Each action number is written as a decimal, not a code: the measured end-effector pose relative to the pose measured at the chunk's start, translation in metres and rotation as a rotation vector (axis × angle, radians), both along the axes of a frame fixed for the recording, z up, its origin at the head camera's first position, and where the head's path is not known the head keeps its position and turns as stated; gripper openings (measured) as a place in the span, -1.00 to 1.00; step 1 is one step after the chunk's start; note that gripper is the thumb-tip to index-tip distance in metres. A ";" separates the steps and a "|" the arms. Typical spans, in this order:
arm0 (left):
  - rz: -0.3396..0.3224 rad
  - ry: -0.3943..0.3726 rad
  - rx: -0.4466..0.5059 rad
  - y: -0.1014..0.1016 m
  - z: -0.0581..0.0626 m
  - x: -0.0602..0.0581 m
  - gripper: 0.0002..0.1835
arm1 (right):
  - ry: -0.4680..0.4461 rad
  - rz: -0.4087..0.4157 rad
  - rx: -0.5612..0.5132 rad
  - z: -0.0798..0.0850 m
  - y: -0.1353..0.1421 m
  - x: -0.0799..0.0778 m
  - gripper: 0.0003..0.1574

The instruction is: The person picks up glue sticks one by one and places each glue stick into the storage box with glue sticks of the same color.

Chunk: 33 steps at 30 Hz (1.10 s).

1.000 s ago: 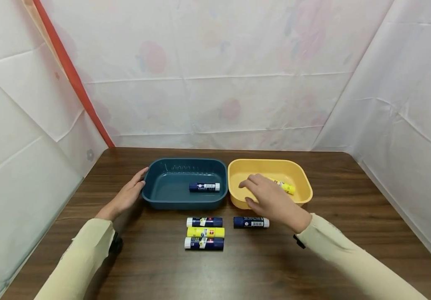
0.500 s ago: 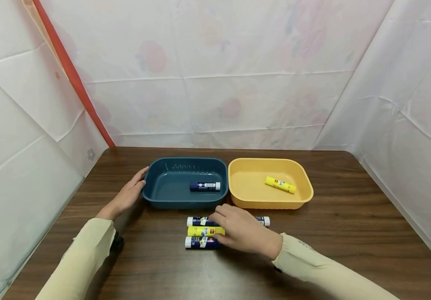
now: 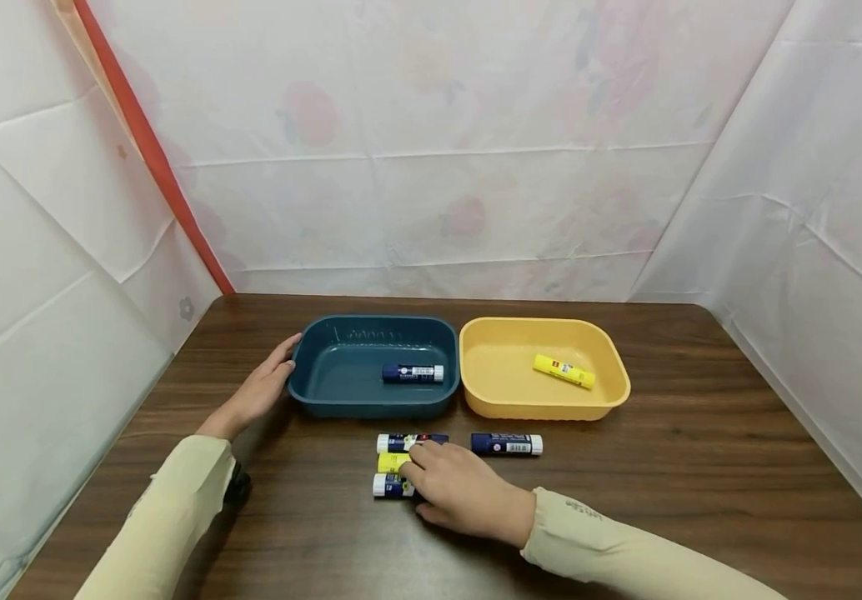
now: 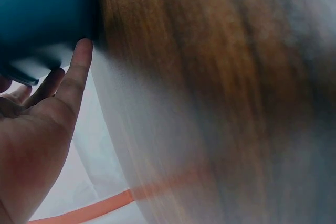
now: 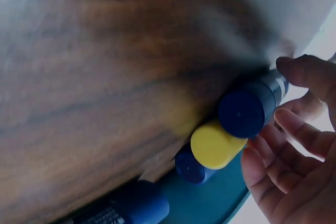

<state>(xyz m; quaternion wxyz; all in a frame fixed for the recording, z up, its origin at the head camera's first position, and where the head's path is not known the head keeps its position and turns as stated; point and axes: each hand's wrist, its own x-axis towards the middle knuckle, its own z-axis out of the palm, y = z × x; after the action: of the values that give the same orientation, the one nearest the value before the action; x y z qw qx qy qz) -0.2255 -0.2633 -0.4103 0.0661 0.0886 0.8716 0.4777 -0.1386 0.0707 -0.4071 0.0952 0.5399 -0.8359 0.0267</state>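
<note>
Fingers [image 5: 289, 121] of the right hand [image 3: 468, 493] were curled over a row of three sticks, with the thumb [image 5: 304, 72] on the near side of the near blue stick [image 3: 392, 486] and fingertips on its far side; how tightly they closed on it could not be told. This smooth cylinder, dark blue with a white ribbed cap at its left end, lay on the brown wood-grained table [image 3: 311, 542]. Just beyond it were the glossy yellow stick [image 3: 391, 463] and the far blue stick [image 3: 399, 442], all roughly parallel. To their right lay a separate blue stick [image 3: 504, 444], its white cap pointing right. Fingers of the left hand [image 3: 257, 396], extended and slightly apart, rested against the left wall of the blue tray [image 3: 371, 411], a smooth, round-cornered vessel holding a blue-and-white stick [image 3: 410, 373]. Beside it, to the right, the similarly shaped yellow tray [image 3: 536, 412] held a slanted yellow tube [image 3: 564, 372]. Compared with half a second earlier, the right hand had shifted left and nearer, covering more of the near blue stick and uncovering the separate blue stick; the left hand had kept its place.
</note>
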 end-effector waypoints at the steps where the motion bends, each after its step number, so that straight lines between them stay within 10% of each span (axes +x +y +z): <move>1: 0.001 0.000 -0.003 0.000 0.000 0.000 -0.43 | 0.004 -0.001 0.002 0.000 -0.001 0.000 -0.62; 22: -0.004 -0.013 0.013 0.001 0.001 -0.001 -0.44 | 0.062 -0.051 0.002 -0.006 -0.008 0.006 -0.83; 33: -0.009 0.003 0.018 0.001 0.002 0.002 -0.44 | 0.020 -0.060 -0.051 0.019 -0.005 -0.002 -0.73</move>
<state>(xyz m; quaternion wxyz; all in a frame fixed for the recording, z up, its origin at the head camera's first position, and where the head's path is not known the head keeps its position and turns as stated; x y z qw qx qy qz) -0.2237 -0.2622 -0.4083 0.0662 0.0937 0.8670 0.4849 -0.1407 0.0662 -0.3880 0.1180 0.5124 -0.8497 0.0396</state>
